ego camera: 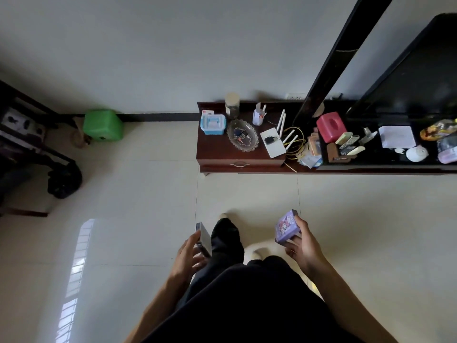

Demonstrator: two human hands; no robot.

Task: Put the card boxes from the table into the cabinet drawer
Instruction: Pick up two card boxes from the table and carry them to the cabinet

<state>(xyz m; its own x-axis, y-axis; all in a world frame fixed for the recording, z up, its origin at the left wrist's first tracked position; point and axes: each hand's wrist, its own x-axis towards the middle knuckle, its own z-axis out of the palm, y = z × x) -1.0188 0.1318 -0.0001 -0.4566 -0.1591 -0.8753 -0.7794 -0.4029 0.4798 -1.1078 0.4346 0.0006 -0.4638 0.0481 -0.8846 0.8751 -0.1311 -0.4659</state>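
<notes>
My right hand [305, 246] grips a purple card box [288, 227] with a cartoon figure on its face, tilted toward me. A darker card box [204, 237], seen edge-on, is held in my left hand [189, 254]. Both hands hang low over the tiled floor, on either side of my dark trousers. Ahead stands the dark wooden cabinet [215, 149]; its drawer [238, 165], with a curved metal handle, is shut. The cabinet lies well beyond both hands.
On the cabinet top stand a blue plastic box [213, 124], a glass dish [242, 135], a white router [273, 142] with yellow cable, and a red tissue box [331, 127]. A TV [415, 78] stands right, a green stool [103, 125] far left, dark furniture [37, 149] at left.
</notes>
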